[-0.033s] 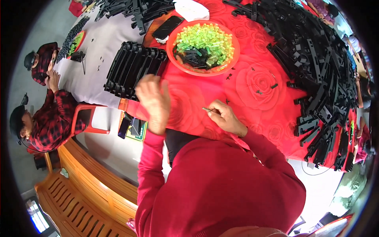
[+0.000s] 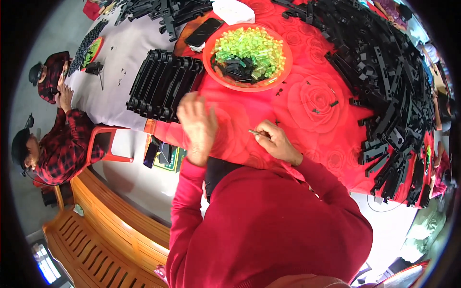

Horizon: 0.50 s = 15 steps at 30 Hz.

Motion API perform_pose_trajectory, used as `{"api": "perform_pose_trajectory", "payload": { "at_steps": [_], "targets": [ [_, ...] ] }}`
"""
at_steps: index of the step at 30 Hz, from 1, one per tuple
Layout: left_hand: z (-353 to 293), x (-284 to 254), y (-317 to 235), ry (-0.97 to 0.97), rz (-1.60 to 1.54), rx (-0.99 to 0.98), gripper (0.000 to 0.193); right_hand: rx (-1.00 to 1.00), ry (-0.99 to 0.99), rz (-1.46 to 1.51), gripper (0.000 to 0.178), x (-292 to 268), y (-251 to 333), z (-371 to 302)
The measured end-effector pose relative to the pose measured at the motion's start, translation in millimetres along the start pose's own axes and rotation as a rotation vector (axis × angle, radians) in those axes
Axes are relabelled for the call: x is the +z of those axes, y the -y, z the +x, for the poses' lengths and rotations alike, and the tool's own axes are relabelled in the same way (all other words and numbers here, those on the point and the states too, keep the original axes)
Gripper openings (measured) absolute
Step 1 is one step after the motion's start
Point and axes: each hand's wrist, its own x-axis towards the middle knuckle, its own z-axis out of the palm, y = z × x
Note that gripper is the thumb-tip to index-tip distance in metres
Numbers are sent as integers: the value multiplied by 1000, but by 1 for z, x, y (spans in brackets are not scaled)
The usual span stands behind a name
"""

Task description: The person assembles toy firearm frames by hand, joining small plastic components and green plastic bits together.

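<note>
The left hand (image 2: pixel 198 126) is blurred, back upward, fingers (image 2: pixel 192 106) loosely extended, the left forearm (image 2: pixel 187 192) behind it. Further right, the right hand (image 2: pixel 277 144) curls into a pinch, the right forearm (image 2: pixel 322 176) angling back rightward.

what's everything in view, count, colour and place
Bowl: one, red, on the tablecloth
Translucent pieces: many, yellow-green, in the bowl
Dark pieces: several, black, same bowl
Long parts: several, black, left of bowl
Heaped parts: many, black, right side
Phone: one, black, behind bowl
Tablecloth: one, red, under bowl
Bench: one, orange, lower left
Other people: at least two, red-black checks, left
Left hand: one, red-sleeved, near the long parts
Right hand: one, red-sleeved, over tablecloth, pinching slim piece
</note>
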Motion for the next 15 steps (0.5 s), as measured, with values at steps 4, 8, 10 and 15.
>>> {"api": "perform_pose_trajectory", "payload": {
  "at_steps": [4, 8, 10, 15],
  "targets": [
    [-60, 20, -21, 277, -80, 76, 58, 55, -25, 22, 12, -2, -3, -6],
    [-82, 21, -38, 602, -17, 179, 76, 74, -269, -92, 12, -32, 0, -11],
    [-89, 17, -39, 631, -52, 146, 78, 231, -366, -151, 15, -55, -5, -15],
    [-106, 7, -42, 659, -70, 77, 77, 119, -578, -587, 16, -141, -49, -22]
  ]
}}
